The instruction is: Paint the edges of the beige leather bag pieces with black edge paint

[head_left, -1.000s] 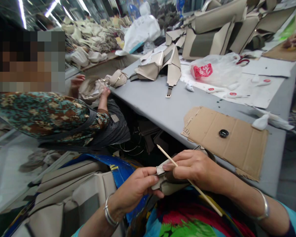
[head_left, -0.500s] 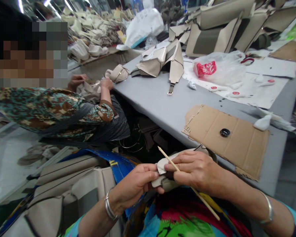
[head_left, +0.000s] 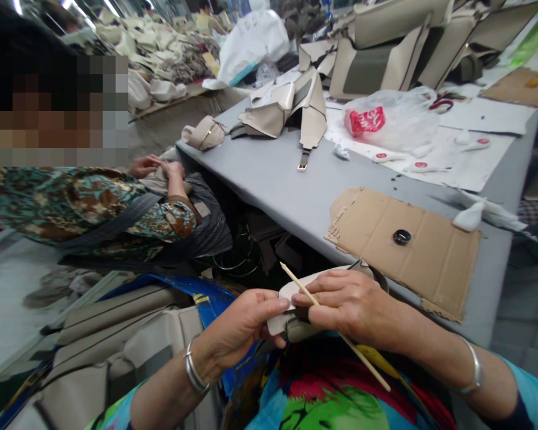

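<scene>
Pinches a rounded, beige, leather-like piece (head_left: 275,323) in nearly closed left hand (head_left: 246,322) and right hand (head_left: 352,306); also grips a thin, pale wooden stick (head_left: 363,359) in the right; holds the piece beside the flat grey surface's (head_left: 273,179) near edge; seems midway; cannot tell finished work from remaining.

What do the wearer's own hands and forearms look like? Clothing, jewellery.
Left hand and right hand: no gloves. Silver left bangle, looks doubled; silver right bangle. Left sleeve: turquoise with green. Right sleeve: turquoise, dark edge.
</scene>
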`<state>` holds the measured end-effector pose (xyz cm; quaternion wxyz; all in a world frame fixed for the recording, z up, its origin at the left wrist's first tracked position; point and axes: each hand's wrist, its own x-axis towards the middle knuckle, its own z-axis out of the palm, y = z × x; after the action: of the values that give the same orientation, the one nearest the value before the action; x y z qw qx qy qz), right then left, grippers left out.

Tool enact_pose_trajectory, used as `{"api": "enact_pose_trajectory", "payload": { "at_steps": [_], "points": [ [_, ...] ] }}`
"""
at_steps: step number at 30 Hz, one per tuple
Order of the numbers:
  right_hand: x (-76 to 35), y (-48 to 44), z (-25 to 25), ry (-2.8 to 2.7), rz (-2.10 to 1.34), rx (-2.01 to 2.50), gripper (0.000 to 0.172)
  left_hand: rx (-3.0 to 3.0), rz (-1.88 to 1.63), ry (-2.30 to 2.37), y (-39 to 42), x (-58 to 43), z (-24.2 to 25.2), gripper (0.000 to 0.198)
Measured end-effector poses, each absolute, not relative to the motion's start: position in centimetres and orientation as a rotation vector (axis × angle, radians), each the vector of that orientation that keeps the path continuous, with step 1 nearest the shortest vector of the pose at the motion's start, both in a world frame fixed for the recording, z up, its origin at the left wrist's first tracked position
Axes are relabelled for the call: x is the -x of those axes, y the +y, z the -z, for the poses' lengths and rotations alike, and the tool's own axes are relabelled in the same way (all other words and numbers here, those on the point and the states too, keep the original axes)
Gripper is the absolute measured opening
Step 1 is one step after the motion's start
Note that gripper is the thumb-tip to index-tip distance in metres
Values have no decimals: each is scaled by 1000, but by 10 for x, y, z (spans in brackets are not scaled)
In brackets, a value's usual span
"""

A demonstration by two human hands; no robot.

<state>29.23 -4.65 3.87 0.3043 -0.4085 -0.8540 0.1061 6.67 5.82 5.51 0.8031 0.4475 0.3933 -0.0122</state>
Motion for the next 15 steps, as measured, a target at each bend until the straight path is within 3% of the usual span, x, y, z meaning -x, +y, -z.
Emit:
{"api": "enact_pose_trajectory", "payload": {
  "at_steps": [15],
  "points": [
    [-293, -45, -29, -2237, -255, 1074, 15, -1004, 50, 875, 57, -74, -47, 30]
  ]
}}
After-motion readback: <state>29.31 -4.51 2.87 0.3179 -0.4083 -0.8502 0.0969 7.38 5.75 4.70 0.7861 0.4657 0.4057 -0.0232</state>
